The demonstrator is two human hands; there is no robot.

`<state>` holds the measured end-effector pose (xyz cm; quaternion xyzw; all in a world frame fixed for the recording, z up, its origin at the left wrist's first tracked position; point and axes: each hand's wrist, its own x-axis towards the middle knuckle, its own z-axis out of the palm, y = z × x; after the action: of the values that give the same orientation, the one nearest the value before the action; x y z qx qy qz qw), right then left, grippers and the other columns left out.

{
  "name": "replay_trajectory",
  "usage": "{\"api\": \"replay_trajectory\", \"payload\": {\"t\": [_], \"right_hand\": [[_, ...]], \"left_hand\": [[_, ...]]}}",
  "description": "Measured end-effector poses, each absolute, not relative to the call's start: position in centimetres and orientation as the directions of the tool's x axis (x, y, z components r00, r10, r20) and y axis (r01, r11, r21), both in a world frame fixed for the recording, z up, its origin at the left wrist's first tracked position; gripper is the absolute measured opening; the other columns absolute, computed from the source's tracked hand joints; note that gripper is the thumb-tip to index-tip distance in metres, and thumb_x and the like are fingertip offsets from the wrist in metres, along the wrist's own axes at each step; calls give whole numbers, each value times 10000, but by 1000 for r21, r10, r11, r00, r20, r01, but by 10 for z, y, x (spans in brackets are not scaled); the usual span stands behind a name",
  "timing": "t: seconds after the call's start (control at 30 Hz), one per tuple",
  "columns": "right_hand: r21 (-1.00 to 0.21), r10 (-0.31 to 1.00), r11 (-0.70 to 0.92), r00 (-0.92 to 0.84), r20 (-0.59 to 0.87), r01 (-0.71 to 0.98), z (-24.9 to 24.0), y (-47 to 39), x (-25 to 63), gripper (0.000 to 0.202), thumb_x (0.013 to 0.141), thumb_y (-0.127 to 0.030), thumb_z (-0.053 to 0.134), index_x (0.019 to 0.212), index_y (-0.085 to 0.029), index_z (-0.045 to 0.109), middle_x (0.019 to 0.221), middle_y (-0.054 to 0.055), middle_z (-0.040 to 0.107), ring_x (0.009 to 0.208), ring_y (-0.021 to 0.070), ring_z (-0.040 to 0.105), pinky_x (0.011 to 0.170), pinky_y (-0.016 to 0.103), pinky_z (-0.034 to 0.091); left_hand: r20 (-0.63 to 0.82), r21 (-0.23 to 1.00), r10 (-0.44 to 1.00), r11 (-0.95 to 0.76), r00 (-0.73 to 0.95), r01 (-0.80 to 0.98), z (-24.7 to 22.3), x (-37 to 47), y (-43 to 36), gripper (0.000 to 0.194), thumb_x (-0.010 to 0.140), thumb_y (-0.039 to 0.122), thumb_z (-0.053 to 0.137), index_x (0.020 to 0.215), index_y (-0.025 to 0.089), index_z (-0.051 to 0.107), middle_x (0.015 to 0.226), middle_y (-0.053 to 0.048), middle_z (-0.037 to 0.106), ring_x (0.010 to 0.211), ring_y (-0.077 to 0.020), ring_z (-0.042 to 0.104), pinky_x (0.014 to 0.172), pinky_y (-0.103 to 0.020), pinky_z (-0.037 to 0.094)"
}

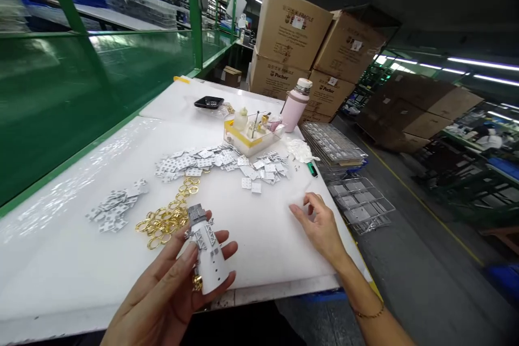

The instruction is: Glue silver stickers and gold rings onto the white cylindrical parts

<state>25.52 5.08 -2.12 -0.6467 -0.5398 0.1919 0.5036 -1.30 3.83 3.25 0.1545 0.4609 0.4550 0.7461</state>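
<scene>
The white tapered model [211, 265], smooth below grey lattice details, lies across the fingers of the closed left hand [174, 275], right of the shiny gold rings [166, 221], while the right hand [322, 230], loosely curled and seemingly holding nothing, hovers farther right of them.

Left hand [178, 275] palm up, grip closed; right hand [322, 227] loosely curled, grip open.

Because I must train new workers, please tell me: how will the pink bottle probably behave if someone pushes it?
The pink bottle may tip if pushed high up, as it looks tall and narrow. Its round body would probably roll once lying down. It seems stiff, with smooth, straight sides.
</scene>
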Motion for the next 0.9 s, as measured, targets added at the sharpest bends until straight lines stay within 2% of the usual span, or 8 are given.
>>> {"api": "replay_trajectory", "payload": {"t": [0.13, 0.2, 0.3, 0.37, 0.5, 0.67, 0.77, 0.9], "right_hand": [[-944, 950, 105, 248, 188, 314, -4, 33, 240, 251, 904, -468, 638, 894, -227, 570, 851, 28, 632, 680, 158, 531, 629, 300, 452], [-989, 974, 97, 195, 118, 116, 9, 26, 231, 255, 932, -497, 590, 914, -247, 546, 793, 4, 620, 592, 129, 502, 537, 258, 428], [-969, 982, 87, 181, 45, -230, 28, 23, 216, 288, 916, -517, 613, 841, -249, 540, 576, -68, 407, 463, 85, 310, 421, 187, 304], [-940, 968, 151, 236, 78, -306, 38, 24, 204, 307, 868, -499, 684, 778, -233, 561, 563, -75, 338, 451, 71, 225, 381, 168, 248], [-934, 895, 324, 369, 252, -148, 50, 23, 181, 238, 800, -457, 765, 778, -233, 686, 699, -9, 504, 502, 85, 369, 372, 178, 304], [-843, 750, 497, 387, 536, 206, 50, 18, 162, 200, 883, -443, 696, 844, -251, 738, 723, 22, 548, 675, 168, 492, 546, 281, 409], [-807, 723, 548, 360, 590, 221, 48, 19, 156, 196, 913, -412, 658, 838, -239, 715, 670, 13, 500, 638, 178, 476, 533, 309, 376], [-829, 745, 521, 365, 558, 205, 48, 20, 154, 174, 922, -373, 649, 847, -226, 704, 666, 4, 467, 630, 179, 494, 528, 318, 373]], "left_hand": [[-530, 607, 823, 538, 207, -585, 29, -16, 38, 335, 878, 202, 686, 1210, 242, 659, 1104, -91, 776, 1055, -312, 721, 736, -391, 660], [-525, 583, 822, 536, 220, -611, 30, -15, 38, 313, 907, 172, 648, 1212, 242, 646, 1037, -63, 782, 1012, -277, 737, 722, -361, 660], [-525, 560, 820, 535, 229, -632, 33, -13, 35, 312, 926, 166, 622, 1229, 236, 623, 961, -46, 775, 979, -264, 746, 710, -358, 662], [-520, 557, 821, 534, 234, -636, 34, -11, 33, 329, 927, 172, 624, 1249, 240, 608, 954, -41, 766, 982, -258, 744, 715, -354, 661], [-512, 551, 824, 531, 242, -644, 33, -8, 30, 338, 912, 186, 653, 1241, 245, 607, 945, -23, 746, 959, -250, 746, 705, -342, 662], [-522, 574, 826, 523, 210, -630, 30, -5, 31, 336, 900, 169, 659, 1223, 253, 628, 990, -20, 746, 962, -259, 743, 687, -352, 667], [-523, 572, 821, 537, 229, -620, 30, -6, 31, 323, 910, 178, 651, 1223, 253, 628, 971, -22, 754, 961, -244, 740, 703, -350, 663], [-504, 572, 826, 539, 253, -619, 30, -7, 30, 328, 907, 205, 662, 1231, 246, 631, 939, -29, 757, 948, -242, 738, 697, -344, 658]]}}
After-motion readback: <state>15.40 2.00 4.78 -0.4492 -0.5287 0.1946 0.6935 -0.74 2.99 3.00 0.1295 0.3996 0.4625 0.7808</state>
